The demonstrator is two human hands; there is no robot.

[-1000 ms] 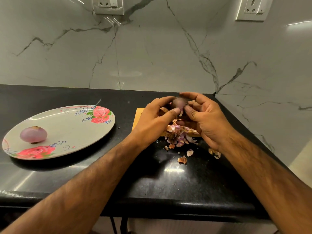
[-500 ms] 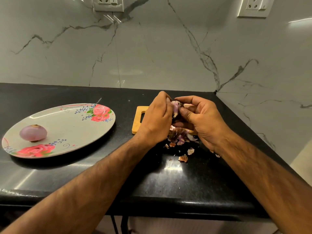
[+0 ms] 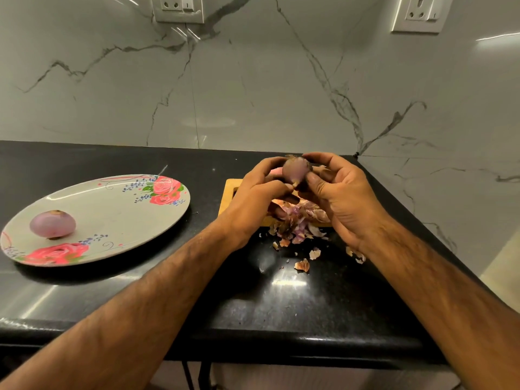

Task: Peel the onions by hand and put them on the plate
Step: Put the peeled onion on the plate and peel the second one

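1. Head view, the work in hand: the onion [image 3: 295, 171] is held up off the surface [image 3: 309, 299], above the wooden board [image 3: 228, 187], and shared between both hands. It shows smooth purple flesh over most of its face, with a dry tuft at the top and a pale nub at its lower tip.
2. Head view, the left hand [image 3: 253, 198]: its grip is closed around the onion's left side. The fingers curl behind and the thumb reaches to the lower tip, probably to pick at the last bit of skin there.
3. Head view, the right hand [image 3: 342, 192]: its grip also holds the onion, with fingers arched over the top and the thumb pressed against the lower right. This looks like the steadying hold that lets the other hand pull.
4. Head view, the waste: peel scraps [image 3: 295, 230] lie heaped on the board's near edge and scattered onto the surface just in front. Working over that spot keeps the mess in one place.
5. Head view, the goal: the plate [image 3: 121, 218] sits well apart to the left, and one peeled onion [image 3: 53, 223] rests on its near-left part. By this reading the second onion is almost bare and its transfer has not yet been made.
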